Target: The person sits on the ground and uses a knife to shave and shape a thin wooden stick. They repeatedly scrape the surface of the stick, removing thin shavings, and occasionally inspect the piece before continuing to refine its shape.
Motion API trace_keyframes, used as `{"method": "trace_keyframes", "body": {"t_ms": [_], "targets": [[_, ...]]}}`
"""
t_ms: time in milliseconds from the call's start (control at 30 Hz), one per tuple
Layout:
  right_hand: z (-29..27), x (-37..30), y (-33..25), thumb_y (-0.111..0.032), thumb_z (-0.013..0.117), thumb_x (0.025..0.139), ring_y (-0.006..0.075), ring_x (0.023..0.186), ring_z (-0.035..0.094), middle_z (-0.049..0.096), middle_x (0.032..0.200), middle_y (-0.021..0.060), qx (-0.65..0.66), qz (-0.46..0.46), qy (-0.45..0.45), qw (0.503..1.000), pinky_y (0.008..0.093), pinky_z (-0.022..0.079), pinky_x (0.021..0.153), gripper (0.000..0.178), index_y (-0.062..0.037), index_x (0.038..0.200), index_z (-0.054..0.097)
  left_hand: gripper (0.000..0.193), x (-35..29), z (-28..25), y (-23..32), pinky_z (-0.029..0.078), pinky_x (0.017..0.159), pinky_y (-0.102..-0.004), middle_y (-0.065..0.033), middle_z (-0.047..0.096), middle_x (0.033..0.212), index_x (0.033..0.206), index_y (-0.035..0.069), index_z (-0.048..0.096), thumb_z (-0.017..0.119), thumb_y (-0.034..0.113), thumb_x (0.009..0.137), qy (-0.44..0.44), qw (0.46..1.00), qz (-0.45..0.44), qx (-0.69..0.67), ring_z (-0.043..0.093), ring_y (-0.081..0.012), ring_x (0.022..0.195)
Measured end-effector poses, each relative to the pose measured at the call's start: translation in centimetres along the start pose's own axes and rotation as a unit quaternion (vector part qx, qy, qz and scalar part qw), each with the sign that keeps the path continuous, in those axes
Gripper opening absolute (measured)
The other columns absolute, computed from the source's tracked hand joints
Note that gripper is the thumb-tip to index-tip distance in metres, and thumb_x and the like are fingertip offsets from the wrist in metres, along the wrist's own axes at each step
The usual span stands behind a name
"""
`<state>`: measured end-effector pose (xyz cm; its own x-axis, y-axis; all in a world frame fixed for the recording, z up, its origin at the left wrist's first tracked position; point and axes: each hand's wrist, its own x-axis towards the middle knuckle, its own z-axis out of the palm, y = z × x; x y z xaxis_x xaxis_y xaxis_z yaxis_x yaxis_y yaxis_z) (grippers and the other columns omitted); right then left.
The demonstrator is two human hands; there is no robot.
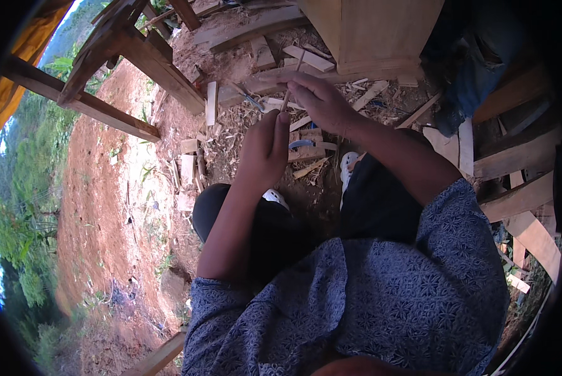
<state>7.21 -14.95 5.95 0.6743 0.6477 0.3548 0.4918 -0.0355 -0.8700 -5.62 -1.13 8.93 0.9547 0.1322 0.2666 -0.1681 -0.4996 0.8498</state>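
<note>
A thin brown stick (301, 59), apparently wooden, points up and away from me between my hands. My left hand (265, 147) is closed round its near end, thumb laid along it. Higher up, my right hand (322, 100) grips the same stick, its fingers bent across it and pointing left. The stick's far tip shows beyond the right hand. Whether the right hand holds anything else is hidden by its fingers. Below both hands, wood shavings and offcuts lie on the ground between my feet.
A tall pale wooden box-like piece (381, 34) stands ahead. To the left is a timber frame (162, 69); a tool with a metal end (253, 102) lies among the scraps. Boards (525, 194) are stacked at right, beside blue cloth (475, 81). A dirt slope (99, 200) falls away at left.
</note>
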Motion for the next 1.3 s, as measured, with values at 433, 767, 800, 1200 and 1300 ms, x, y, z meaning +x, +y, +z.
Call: {"method": "trace_keyframes", "body": {"t_ms": [433, 767, 800, 1200, 1300], "targets": [[-0.9, 2.7, 1.6, -0.020, 0.039, 0.110, 0.0107, 0.098, 0.057, 0.067, 0.113, 0.0040, 0.027, -0.038, 0.038, 0.998, 0.0295, 0.048, 0.091, 0.035, -0.0072, 0.133, 0.062, 0.028, -0.6, 0.0, 0.8, 0.042, 0.061, -0.0489, -0.0235, 0.056, 0.068, 0.091, -0.003, 0.056, 0.046, 0.019, 0.105, 0.012, 1.000, -0.017, 0.006, 0.057, -0.0455, 0.066], [-2.7, 3.5, 0.6, -0.019, 0.040, 0.109, 0.0086, 0.094, 0.058, 0.063, 0.106, 0.0032, 0.014, -0.006, 0.092, 0.996, 0.0284, 0.048, 0.092, 0.034, -0.0073, 0.131, 0.063, 0.028, -0.3, 0.7, 0.9, 0.040, 0.059, -0.0490, -0.0239, 0.054, 0.067, 0.087, -0.003, 0.052, 0.048, 0.018, 0.104, 0.022, 1.000, 0.008, -0.009, 0.055, -0.0450, 0.064], [-0.1, 1.2, -0.5, -0.020, 0.040, 0.109, 0.0058, 0.078, 0.052, 0.055, 0.088, -0.0010, 0.075, -0.013, 0.007, 0.997, 0.0273, 0.049, 0.080, 0.034, -0.0067, 0.131, 0.063, 0.028, -0.1, 0.8, 0.9, 0.040, 0.059, -0.0490, -0.0239, 0.054, 0.067, 0.087, -0.003, 0.052, 0.048, 0.018, 0.105, 0.035, 0.999, 0.016, -0.021, 0.055, -0.0451, 0.063], [-1.2, 1.3, 2.4, -0.020, 0.041, 0.107, 0.0166, 0.115, 0.061, 0.069, 0.117, 0.0106, 0.047, 0.048, 0.020, 0.998, 0.0309, 0.044, 0.103, 0.035, -0.0068, 0.129, 0.066, 0.029, -0.8, 1.0, 0.4, 0.043, 0.061, -0.0456, -0.0230, 0.056, 0.068, 0.094, -0.004, 0.057, 0.045, 0.020, 0.105, 0.001, 1.000, -0.020, -0.001, 0.057, -0.0428, 0.065], [-0.8, 1.7, 0.1, -0.018, 0.041, 0.107, 0.0186, 0.122, 0.060, 0.067, 0.124, 0.0114, 0.089, 0.022, 0.017, 0.996, 0.0327, 0.042, 0.106, 0.035, -0.0059, 0.131, 0.064, 0.030, -0.1, 0.1, 0.4, 0.042, 0.061, -0.0450, -0.0219, 0.056, 0.068, 0.093, -0.004, 0.056, 0.045, 0.021, 0.106, 0.014, 0.999, -0.020, -0.029, 0.057, -0.0407, 0.064]]}}
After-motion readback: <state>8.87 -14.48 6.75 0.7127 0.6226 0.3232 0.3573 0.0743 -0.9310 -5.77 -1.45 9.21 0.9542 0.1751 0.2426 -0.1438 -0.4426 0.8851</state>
